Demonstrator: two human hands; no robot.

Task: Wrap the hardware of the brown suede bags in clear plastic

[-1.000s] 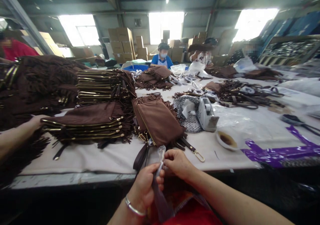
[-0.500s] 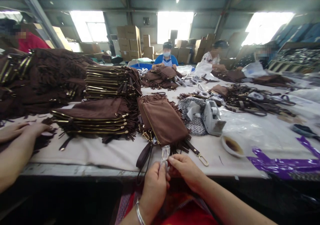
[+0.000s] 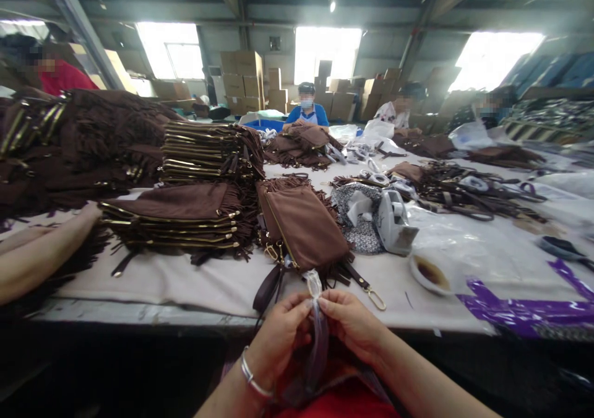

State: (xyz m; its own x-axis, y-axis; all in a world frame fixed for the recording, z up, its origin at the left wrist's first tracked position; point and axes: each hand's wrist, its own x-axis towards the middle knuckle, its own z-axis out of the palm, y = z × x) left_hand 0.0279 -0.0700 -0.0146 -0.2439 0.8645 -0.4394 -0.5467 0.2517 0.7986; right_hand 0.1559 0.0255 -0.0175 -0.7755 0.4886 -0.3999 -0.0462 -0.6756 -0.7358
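Observation:
My left hand (image 3: pixel 278 339), with a silver bracelet on the wrist, and my right hand (image 3: pixel 353 326) meet at the table's near edge. Both are closed in a pinch on a small clear plastic bag (image 3: pixel 317 337) that hangs down between them, its twisted top sticking up above my fingers. Just beyond my hands lies a small pile of brown fringed bags (image 3: pixel 301 226) with gold zips, a dark strap (image 3: pixel 266 289) and a gold clasp (image 3: pixel 375 298) trailing from it toward me.
More stacks of brown fringed bags (image 3: pixel 176 220) fill the table's left half. A co-worker's arm (image 3: pixel 41 254) reaches in at left. A tape dispenser (image 3: pixel 394 220), a small bowl (image 3: pixel 429 272), clear plastic and purple strips (image 3: pixel 520 309) lie to the right. Other people work at the far end.
My hands have come closer together and lifted slightly with the clear bag. The co-worker's hand at left has moved in toward the stack of bags.

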